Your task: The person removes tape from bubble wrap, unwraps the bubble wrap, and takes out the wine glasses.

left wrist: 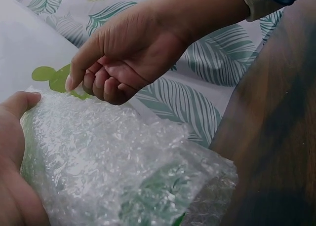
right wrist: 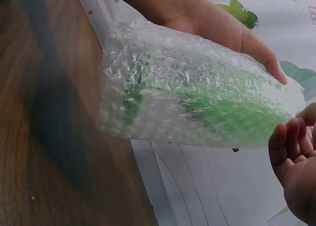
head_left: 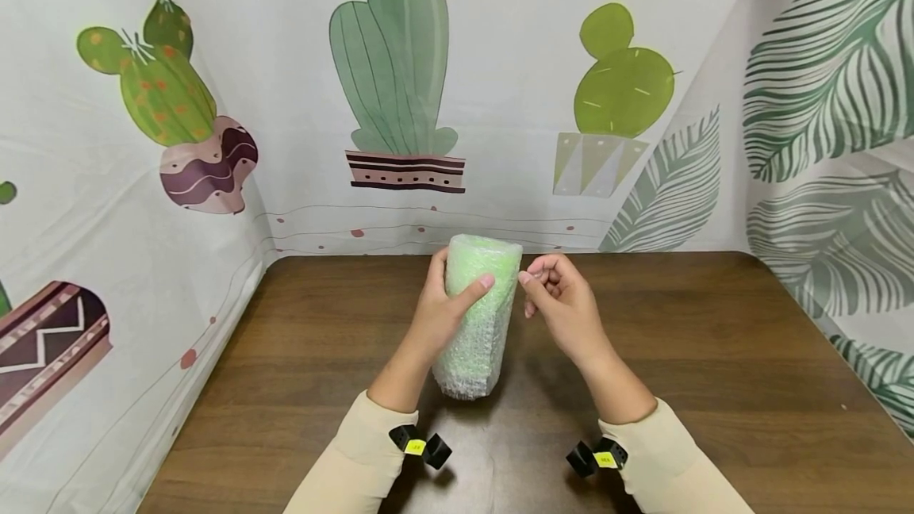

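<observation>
Clear bubble wrap [head_left: 467,347] is wound round a light green object [right wrist: 227,105], forming a tall bundle that tilts over the table. My left hand [head_left: 444,309] grips the bundle from its left side, thumb laid across the front and the other fingers hidden behind. At the upper right edge, my right hand [head_left: 567,309] pinches the wrap between thumb and forefinger, its other fingers curled in. In the left wrist view, the loose layered end of the wrap shows at the bundle's lower end. The wrapping blurs the green object's shape, so I cannot tell its kind.
A brown wooden table [head_left: 300,387] lies beneath the hands. White cloth [head_left: 514,101] printed with cacti and leaves hangs behind the table and along its sides. Each sleeve carries a small black wrist camera, one on the left [head_left: 437,450] and one on the right [head_left: 581,458].
</observation>
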`<action>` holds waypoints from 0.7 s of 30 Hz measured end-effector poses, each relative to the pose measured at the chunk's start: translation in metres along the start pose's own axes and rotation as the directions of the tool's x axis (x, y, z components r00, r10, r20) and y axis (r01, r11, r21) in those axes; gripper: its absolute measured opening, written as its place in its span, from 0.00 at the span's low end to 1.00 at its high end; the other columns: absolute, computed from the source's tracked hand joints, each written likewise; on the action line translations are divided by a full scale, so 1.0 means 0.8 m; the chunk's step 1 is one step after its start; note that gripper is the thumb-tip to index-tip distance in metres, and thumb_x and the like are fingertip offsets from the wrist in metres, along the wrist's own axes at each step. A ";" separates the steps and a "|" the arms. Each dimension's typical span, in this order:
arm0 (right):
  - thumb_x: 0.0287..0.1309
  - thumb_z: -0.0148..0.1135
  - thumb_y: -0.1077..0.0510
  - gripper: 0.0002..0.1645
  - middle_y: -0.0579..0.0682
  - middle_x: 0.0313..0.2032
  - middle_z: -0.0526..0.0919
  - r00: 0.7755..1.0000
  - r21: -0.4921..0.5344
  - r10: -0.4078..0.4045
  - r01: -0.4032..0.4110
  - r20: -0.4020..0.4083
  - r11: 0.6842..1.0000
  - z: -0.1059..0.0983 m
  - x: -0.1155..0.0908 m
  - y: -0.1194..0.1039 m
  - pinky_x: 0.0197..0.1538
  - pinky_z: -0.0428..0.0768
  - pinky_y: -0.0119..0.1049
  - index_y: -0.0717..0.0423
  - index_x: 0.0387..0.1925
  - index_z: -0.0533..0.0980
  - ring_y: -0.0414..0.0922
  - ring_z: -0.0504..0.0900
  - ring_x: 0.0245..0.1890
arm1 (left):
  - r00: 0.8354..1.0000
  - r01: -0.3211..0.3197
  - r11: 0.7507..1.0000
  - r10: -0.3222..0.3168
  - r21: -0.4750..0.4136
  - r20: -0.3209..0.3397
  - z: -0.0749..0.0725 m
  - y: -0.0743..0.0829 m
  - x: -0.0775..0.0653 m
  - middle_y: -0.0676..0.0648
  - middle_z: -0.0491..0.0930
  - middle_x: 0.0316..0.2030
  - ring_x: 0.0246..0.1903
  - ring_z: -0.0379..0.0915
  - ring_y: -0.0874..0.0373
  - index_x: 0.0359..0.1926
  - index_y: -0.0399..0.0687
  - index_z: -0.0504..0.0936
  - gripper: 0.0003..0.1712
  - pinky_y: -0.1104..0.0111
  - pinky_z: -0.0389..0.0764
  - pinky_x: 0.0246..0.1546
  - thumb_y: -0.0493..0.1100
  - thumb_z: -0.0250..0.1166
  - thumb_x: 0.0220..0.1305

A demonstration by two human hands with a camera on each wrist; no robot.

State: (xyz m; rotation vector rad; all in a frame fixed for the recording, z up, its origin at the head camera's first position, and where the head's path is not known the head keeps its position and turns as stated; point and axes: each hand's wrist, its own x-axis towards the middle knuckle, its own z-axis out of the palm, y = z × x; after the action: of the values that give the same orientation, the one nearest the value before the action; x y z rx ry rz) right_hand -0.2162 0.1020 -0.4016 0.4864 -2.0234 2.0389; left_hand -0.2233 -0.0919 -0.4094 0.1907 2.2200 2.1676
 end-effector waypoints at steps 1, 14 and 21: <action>0.68 0.59 0.68 0.08 0.44 0.25 0.74 1.000 0.005 0.003 -0.003 0.005 1.000 0.000 0.000 0.000 0.26 0.81 0.31 0.69 0.44 0.70 0.38 0.76 0.19 | 1.000 -0.003 1.000 0.003 -0.002 0.001 0.000 0.000 0.000 0.42 0.74 0.57 0.45 0.81 0.48 0.70 0.71 0.60 0.40 0.57 0.86 0.41 0.55 0.71 0.61; 0.69 0.55 0.69 0.16 0.48 0.26 0.82 0.999 0.088 -0.020 0.016 0.036 0.996 0.000 -0.001 0.002 0.33 0.86 0.35 0.70 0.54 0.64 0.41 0.83 0.22 | 1.000 -0.030 0.999 0.030 0.014 -0.005 0.004 -0.002 -0.001 0.43 0.74 0.58 0.47 0.79 0.48 0.70 0.69 0.60 0.41 0.57 0.86 0.42 0.55 0.72 0.61; 0.70 0.59 0.64 0.13 0.52 0.30 0.86 0.999 0.012 -0.033 0.032 0.011 0.999 -0.001 0.000 0.003 0.35 0.87 0.34 0.72 0.48 0.76 0.38 0.85 0.29 | 0.999 -0.010 0.999 0.013 0.047 -0.052 0.003 0.001 -0.001 0.42 0.74 0.58 0.48 0.79 0.47 0.72 0.68 0.59 0.43 0.58 0.85 0.43 0.56 0.72 0.60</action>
State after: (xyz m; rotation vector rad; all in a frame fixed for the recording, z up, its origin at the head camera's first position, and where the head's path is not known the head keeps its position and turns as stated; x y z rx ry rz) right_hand -0.2174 0.1028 -0.4035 0.5310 -1.9981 2.0345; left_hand -0.2224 -0.0898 -0.4085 0.1495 2.3047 2.1523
